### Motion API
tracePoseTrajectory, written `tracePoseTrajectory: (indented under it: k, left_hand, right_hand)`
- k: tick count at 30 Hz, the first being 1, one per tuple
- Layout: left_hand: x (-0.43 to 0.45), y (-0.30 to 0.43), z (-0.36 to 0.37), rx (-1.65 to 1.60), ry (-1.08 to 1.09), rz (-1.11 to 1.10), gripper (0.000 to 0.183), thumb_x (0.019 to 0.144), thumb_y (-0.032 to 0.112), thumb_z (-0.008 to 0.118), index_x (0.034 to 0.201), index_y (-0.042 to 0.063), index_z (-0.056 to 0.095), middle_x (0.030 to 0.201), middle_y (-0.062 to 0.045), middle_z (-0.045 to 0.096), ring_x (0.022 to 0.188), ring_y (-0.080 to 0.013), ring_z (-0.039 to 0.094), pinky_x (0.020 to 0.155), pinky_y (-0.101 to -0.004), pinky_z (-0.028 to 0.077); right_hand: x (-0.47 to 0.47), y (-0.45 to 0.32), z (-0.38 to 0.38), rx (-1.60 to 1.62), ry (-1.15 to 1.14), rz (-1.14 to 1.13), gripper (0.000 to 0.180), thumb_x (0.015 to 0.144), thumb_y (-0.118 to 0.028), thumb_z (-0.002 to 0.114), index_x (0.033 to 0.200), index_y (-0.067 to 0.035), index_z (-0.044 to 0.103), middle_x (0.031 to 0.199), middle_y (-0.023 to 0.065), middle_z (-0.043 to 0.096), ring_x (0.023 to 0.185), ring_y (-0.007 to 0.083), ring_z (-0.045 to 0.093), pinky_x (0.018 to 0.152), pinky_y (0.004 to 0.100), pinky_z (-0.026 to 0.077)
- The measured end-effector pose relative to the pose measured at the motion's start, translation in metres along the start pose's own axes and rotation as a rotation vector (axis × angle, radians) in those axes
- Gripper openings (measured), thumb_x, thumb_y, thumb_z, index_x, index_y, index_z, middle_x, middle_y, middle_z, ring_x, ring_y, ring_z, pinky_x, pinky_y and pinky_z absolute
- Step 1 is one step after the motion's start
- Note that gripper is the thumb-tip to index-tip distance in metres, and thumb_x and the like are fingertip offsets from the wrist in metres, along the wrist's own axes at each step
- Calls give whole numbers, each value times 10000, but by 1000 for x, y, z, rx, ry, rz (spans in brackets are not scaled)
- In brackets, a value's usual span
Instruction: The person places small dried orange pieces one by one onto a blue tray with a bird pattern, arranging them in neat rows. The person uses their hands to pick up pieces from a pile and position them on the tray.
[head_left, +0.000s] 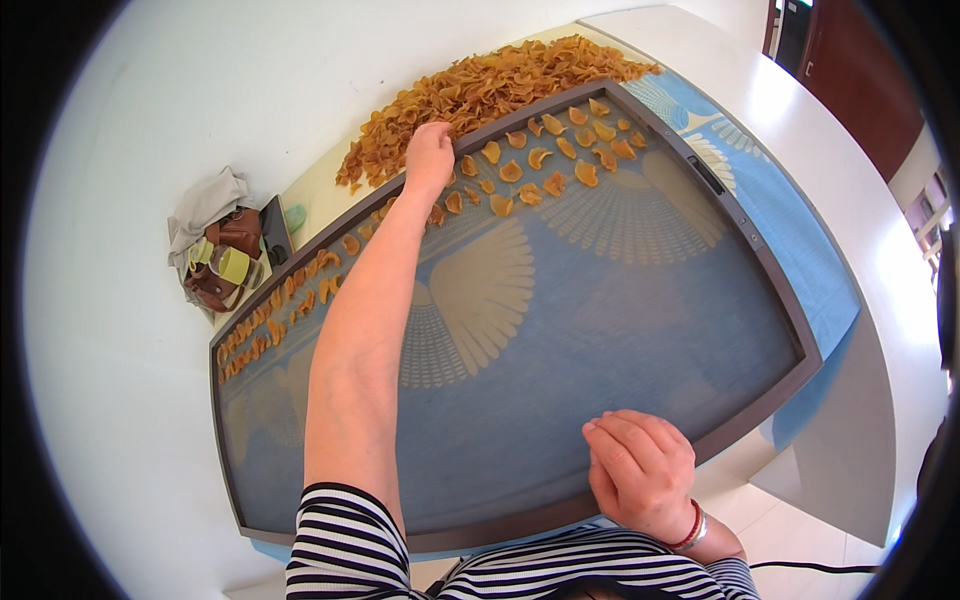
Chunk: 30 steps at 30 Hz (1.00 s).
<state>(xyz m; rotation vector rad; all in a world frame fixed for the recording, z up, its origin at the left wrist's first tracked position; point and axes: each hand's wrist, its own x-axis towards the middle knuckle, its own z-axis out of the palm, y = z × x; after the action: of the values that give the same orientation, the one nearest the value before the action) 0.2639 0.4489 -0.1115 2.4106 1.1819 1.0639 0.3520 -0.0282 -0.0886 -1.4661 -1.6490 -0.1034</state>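
Note:
My left hand (430, 156) reaches across the far rim of a dark-framed mesh screen (600, 330), at the near edge of a heap of dried, amber-brown slices (480, 86). Its fingertips are hidden, so I cannot tell whether they grip anything. My right hand (643, 469), with a red bracelet and a silver one at the wrist, hovers over the screen's near right part. Its fingers are curled and bunched, hiding the palm. Single slices (511, 172) lie spaced in rows along the screen's far side, and more slices (276, 298) line its left part. My left forearm covers some of them.
A blue patterned tablecloth (806, 262) lies under the screen on a white table (795, 105). At the left, by the white wall, are a bottle with a yellow-green sleeve (230, 264), a brown bag (238, 229) and grey cloth (214, 196). A black cable (814, 568) runs at lower right.

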Motion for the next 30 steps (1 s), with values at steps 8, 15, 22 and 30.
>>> tracePoseTrajectory:
  k: [8,15,22,30]
  left_hand:
    - [-1,-3,-4,-195,23,-150,268,995,65,593,1223,-30,696,1181,-162,707,1074,-274,682,940,-374,534]
    - [-8,21,-28,-352,47,-303,280,934,15,691,1206,-48,711,1058,-112,753,992,-172,705,911,-299,539]
    - [-36,45,-64,-452,-18,-272,140,917,-6,681,1049,-38,718,945,-80,732,865,-141,695,833,-267,557]
    - [-96,65,-94,-305,-164,-198,152,936,36,662,1071,-12,711,906,-43,722,847,-110,680,808,-264,543]
  right_hand:
    - [1,-1,0,0,2,-7,253,729,41,714,979,6,711,919,112,707,856,277,714,733,368,584]
    - [1,-2,-2,-35,-5,-11,232,751,38,728,980,6,712,921,109,700,857,262,711,737,355,590]
    - [0,-2,-1,-34,8,-12,238,759,35,724,994,3,702,935,112,705,868,276,707,750,375,584]
    - [1,-4,-2,-31,35,-11,224,763,40,715,983,9,698,943,105,702,858,274,694,745,381,575]
